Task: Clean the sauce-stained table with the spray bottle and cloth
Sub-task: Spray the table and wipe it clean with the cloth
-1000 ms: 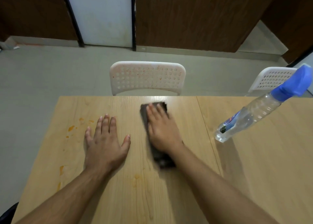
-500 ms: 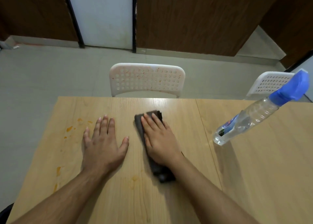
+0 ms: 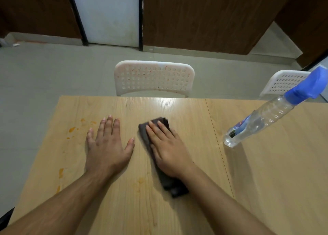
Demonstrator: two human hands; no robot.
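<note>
Place: plain dining or meeting room
Landmark: wooden table (image 3: 266, 172)
Beyond table: white perforated chairs (image 3: 154, 78), grey floor (image 3: 44, 71), wood-panelled walls (image 3: 204, 16), pale door (image 3: 108, 14)

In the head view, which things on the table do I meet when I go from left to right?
Sauce stains → left hand → right hand pressing the dark cloth → spray bottle.

Single head-worn wide-angle view, aimed forward and down over light wooden table (image 3: 177, 217). Both forearms seen entering from bottom edge, close to lens. Far table edge seen mid-frame; white perforated plastic chair (image 3: 154, 78) and grey floor (image 3: 44, 71) caught beyond, brown wall panels at top. Wide-angle bending noted at edges. No second view for overlap.
</note>
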